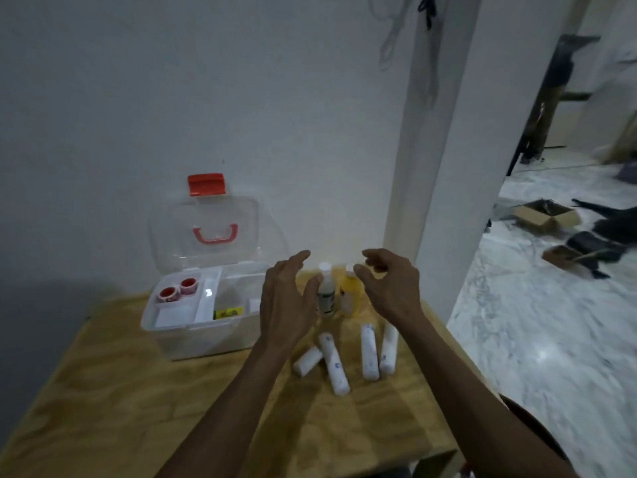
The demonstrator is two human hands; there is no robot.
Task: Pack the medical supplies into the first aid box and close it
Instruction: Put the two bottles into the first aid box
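Note:
A clear plastic first aid box [193, 334] stands open at the back left of the wooden table, its lid [206, 232] with a red handle and red latch leaning on the wall. Two red tape rolls [177, 290] lie in its upper tray, and a yellow packet [228, 312] lies lower inside. A clear bottle [326, 292] and a yellow bottle [351, 294] stand upright to the right of the box. Several white bandage rolls [333, 363] lie in front of them. My left hand [287, 301] and my right hand [389, 282] hover open on either side of the bottles, holding nothing.
The wooden table [113, 401] stands against a white wall; a white pillar [437, 167] rises behind its right corner. To the right, a marble floor [551, 357] holds cardboard boxes [546, 215] and dark items. The table's right edge lies close to the bandage rolls.

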